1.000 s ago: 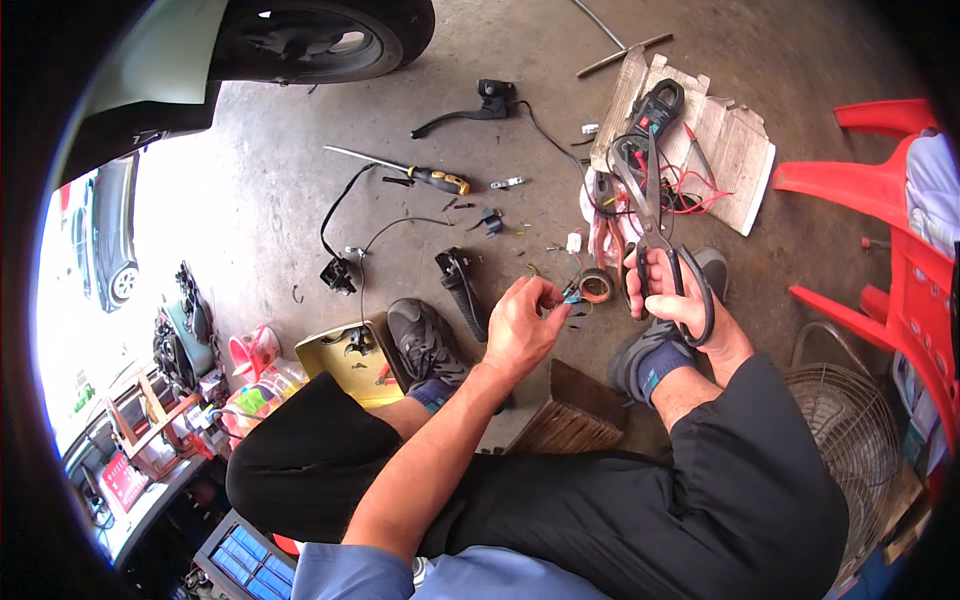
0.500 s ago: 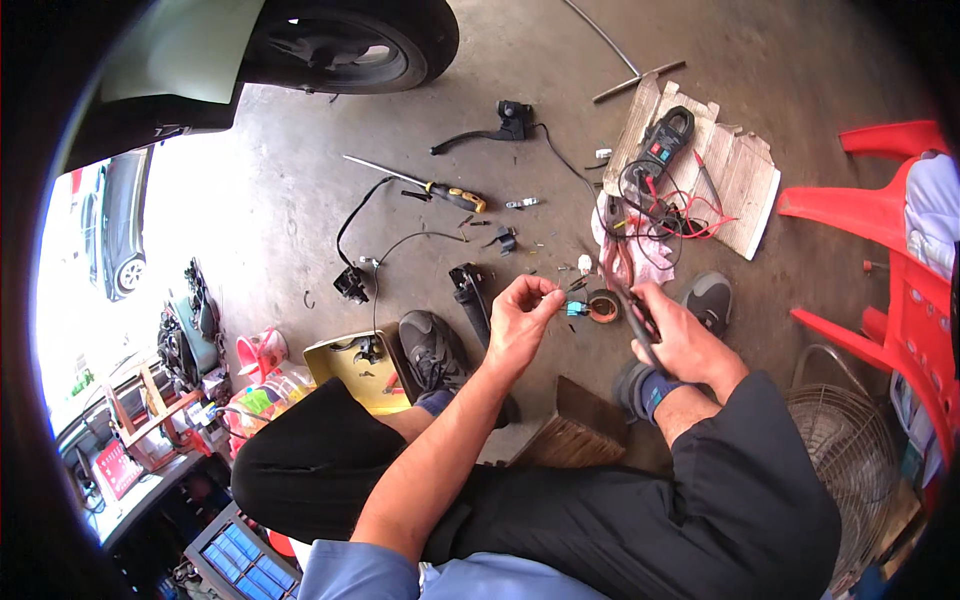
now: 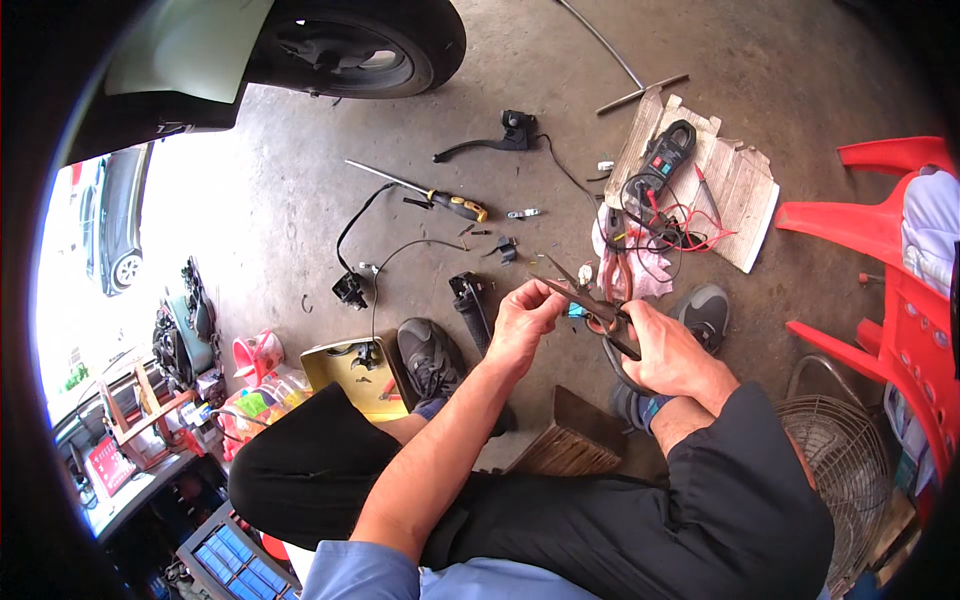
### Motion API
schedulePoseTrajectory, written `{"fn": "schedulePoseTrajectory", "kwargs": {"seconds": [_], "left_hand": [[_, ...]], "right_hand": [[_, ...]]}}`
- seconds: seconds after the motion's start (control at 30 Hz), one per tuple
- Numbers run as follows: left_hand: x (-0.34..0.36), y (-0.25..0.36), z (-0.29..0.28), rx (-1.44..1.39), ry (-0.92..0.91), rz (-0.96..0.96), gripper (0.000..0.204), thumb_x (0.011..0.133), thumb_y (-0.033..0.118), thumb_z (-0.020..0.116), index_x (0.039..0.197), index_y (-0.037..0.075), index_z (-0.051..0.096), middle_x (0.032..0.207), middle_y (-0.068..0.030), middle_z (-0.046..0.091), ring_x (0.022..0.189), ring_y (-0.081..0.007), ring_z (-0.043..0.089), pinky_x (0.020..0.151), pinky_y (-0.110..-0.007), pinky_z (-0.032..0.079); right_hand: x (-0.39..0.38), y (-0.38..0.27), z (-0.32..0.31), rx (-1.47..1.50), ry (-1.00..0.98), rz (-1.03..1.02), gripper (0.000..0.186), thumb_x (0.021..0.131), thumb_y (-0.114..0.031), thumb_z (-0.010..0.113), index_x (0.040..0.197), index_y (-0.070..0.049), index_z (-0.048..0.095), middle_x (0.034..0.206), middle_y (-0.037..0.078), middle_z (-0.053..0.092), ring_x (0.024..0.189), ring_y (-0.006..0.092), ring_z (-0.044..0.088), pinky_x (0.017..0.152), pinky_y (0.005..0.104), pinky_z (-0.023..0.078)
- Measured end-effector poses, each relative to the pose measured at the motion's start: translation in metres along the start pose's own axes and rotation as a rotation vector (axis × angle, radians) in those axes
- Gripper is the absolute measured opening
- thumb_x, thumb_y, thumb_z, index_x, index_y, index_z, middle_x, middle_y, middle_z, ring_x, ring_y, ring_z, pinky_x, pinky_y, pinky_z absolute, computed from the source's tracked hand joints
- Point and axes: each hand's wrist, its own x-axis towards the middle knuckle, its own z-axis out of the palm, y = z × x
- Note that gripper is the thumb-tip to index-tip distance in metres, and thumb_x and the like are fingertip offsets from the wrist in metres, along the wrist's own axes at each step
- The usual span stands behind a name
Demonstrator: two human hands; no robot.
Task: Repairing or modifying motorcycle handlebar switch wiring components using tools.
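Note:
My right hand [image 3: 668, 350] grips a pair of dark scissors [image 3: 588, 300] with the blades spread and pointing up-left. The blades reach my left hand [image 3: 527, 322], which is closed in a pinch at its fingertips. What it pinches is too small to make out. Just below the scissors lie a small blue piece [image 3: 576, 311] and a roll of tape, now partly covered. Red-handled pliers [image 3: 625, 278] rest on a pink-and-white cloth [image 3: 650, 268] beyond my right hand. A black handlebar grip [image 3: 472, 305] lies left of my left hand.
A clamp meter [image 3: 670, 150] with leads lies on cardboard [image 3: 745, 190]. Across the floor are a screwdriver [image 3: 455, 205], a brake lever [image 3: 510, 133] and a wired switch [image 3: 350, 290]. A yellow tray [image 3: 378, 405], wooden block [image 3: 570, 435], red chair [image 3: 850, 215] and wheel [image 3: 430, 50] surround me.
The scissors have swung up and left to my left fingertips, and their blades now show spread apart. My left hand stays in nearly the same place, still pinching.

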Motion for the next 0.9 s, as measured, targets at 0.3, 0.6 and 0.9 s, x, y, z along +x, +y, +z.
{"fn": "schedulePoseTrajectory", "kwargs": {"seconds": [0.3,0.6,0.9], "left_hand": [[0.0021,-0.0036,0.0,-0.002,-0.038,-0.027,0.007,0.089,0.014,0.068,0.087,0.009,0.065,0.076,0.006,0.061,0.061,-0.0025,0.044,0.055,-0.02,0.033],[0.0033,-0.0029,-0.0027,0.04,-0.034,-0.053,0.01,0.087,0.011,0.069,0.081,0.009,0.063,0.072,0.0057,0.059,0.061,-0.0024,0.044,0.055,-0.02,0.034],[0.0049,0.0012,-0.0029,0.082,-0.031,-0.059,0.012,0.086,0.011,0.071,0.078,0.008,0.062,0.071,0.0052,0.059,0.062,-0.0026,0.045,0.056,-0.02,0.035]], "right_hand": [[0.0047,0.0011,0.0024,0.063,-0.038,0.041,0.043,0.073,-0.008,0.067,0.11,-0.003,0.045,0.085,0.015,0.054,0.082,0.0362,0.059,0.074,0.0441,0.047],[0.0052,0.0011,0.0002,0.075,-0.077,0.062,0.043,0.075,-0.008,0.067,0.111,-0.002,0.043,0.087,0.016,0.055,0.082,0.037,0.06,0.073,0.0449,0.047],[0.0045,0.0078,0.0036,0.075,-0.07,0.001,0.049,0.076,-0.006,0.067,0.116,-0.002,0.04,0.095,0.018,0.055,0.09,0.0378,0.059,0.079,0.0446,0.047]]}}
